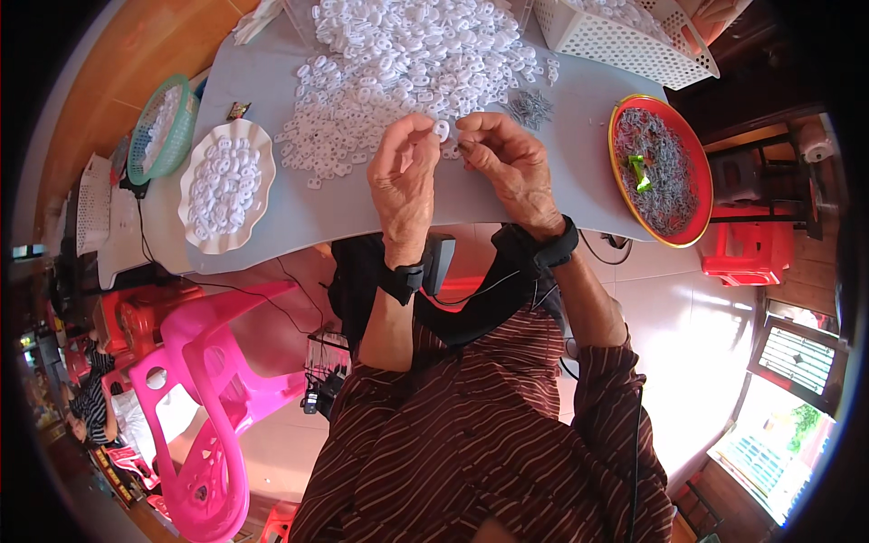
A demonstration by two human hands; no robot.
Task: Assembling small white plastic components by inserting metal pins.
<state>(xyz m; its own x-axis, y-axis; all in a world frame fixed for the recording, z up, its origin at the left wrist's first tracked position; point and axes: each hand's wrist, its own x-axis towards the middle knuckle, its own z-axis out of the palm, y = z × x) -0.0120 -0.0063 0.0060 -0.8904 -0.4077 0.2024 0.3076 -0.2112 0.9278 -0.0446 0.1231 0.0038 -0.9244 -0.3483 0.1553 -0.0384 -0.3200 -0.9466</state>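
Note:
Above the grey table (344,213), my left hand (405,185) pinches a small white oval plastic piece (442,129) with a hole in it, between thumb and forefinger. Close beside it, my right hand (511,172) has thumb and forefinger pressed together; whatever sits between them is too small to make out. Just beyond both hands spreads a big heap of similar white plastic pieces (416,45). A little pile of grey metal parts (529,109) lies on the tabletop beyond my right hand.
On the right stands a red tray (705,195) of thin metal parts with a green wrapper (640,174). A scalloped white dish (263,185) and a green basket (186,131) hold white pieces at left. A white basket (579,36) is far right; a pink chair (195,362) stands lower left.

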